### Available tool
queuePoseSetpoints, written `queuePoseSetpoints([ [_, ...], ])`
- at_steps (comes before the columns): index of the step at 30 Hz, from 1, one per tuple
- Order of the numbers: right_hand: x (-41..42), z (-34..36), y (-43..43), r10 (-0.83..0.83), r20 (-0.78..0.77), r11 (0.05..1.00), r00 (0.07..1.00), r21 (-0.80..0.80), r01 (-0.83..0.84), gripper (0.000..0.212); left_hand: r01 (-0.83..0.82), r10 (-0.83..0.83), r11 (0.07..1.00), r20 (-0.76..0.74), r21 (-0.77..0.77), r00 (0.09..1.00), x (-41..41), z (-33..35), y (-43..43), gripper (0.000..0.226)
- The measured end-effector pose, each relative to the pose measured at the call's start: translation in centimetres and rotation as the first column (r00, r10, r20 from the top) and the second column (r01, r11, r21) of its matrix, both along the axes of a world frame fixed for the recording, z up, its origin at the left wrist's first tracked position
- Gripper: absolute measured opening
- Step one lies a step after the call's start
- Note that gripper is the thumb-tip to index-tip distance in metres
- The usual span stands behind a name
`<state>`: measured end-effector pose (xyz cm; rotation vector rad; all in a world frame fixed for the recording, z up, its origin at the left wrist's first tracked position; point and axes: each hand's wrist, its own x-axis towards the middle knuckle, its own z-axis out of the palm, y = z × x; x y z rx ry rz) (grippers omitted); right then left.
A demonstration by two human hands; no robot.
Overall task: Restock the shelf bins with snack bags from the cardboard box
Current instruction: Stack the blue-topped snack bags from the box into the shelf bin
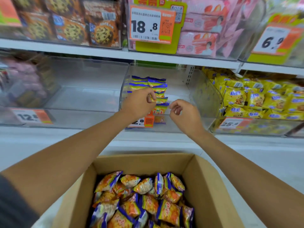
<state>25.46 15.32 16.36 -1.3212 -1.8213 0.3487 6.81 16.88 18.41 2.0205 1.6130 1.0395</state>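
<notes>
Left hand (139, 102) is over the middle clear bin (174, 125) on the lower shelf, fingers curled, thumb and forefinger pinching the edge of a bag in the snack bag row (158, 86) standing along the bin's left side; right hand (182, 112) hangs just beside it above the bin's front wall, fingers loosely curled, nothing in them. Cardboard box (205, 186) sits open below the arms, loose snack bags (139, 203) piled inside; orange price tag (148, 120) on the bin front; bin of yellow packets (255, 99) just to the right.
</notes>
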Motion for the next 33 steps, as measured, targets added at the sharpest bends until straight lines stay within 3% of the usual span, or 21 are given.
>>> queuePoseSetpoints([
  [3,-0.7,-2.5,-4.0,0.068,0.058,0.995,0.996,-0.071,-0.064,0.018,-0.026,0.027,0.998,0.014,-0.061,1.000,0.6,-0.8,-4.6,0.016],
  [6,-0.9,-5.5,-8.1,0.178,0.159,0.936,0.971,-0.331,-0.118,0.015,0.002,-0.014,0.972,-0.049,-0.237,0.999,0.2,-3.4,-9.2,0.013],
  [13,-0.6,-14.9,-14.9,0.427,0.257,0.662,0.867,-0.742,-0.106,0.022,-0.059,-0.015,0.808,-0.121,-0.586,0.993,-3.2,-13.5,-17.4,0.006],
  [18,2.7,-21.5,-17.8,0.402,0.213,0.470,0.891,-0.883,-0.001,0.032,-0.082,0.049,0.688,-0.067,-0.721,0.997,-5.3,-18.9,-20.8,0.011],
  [21,3.2,-23.6,-18.8,0.520,0.213,0.318,0.827,-0.947,0.044,0.048,-0.087,0.051,0.652,-0.071,-0.753,0.996,-5.5,-20.5,-21.6,0.018],
  [23,3.0,-24.6,-19.6,0.633,0.316,0.319,0.706,-0.938,0.133,0.058,-0.061,0.051,0.625,-0.037,-0.778,0.998,-4.9,-20.8,-21.4,0.021],
  [25,2.8,-25.5,-20.1,0.646,0.407,0.392,0.646,-0.903,0.177,0.047,-0.026,0.057,0.610,0.012,-0.792,0.998,-4.1,-20.8,-21.1,0.019],
  [29,2.4,-22.5,-18.4,0.371,0.239,0.388,0.897,-0.918,0.084,0.063,-0.038,0.163,0.584,0.071,-0.811,0.984,-3.3,-20.7,-21.7,0.023],
  [31,1.8,-19.6,-17.4,0.176,0.065,0.409,0.982,-0.913,-0.013,0.071,0.047,0.330,0.463,0.221,-0.885,0.918,-2.9,-20.5,-22.2,0.034],
  [33,0.6,-17.1,-17.4,0.071,-0.080,0.429,0.994,-0.897,-0.102,0.071,0.233,0.466,0.343,0.380,-0.910,0.799,-2.4,-19.8,-22.6,0.049],
])
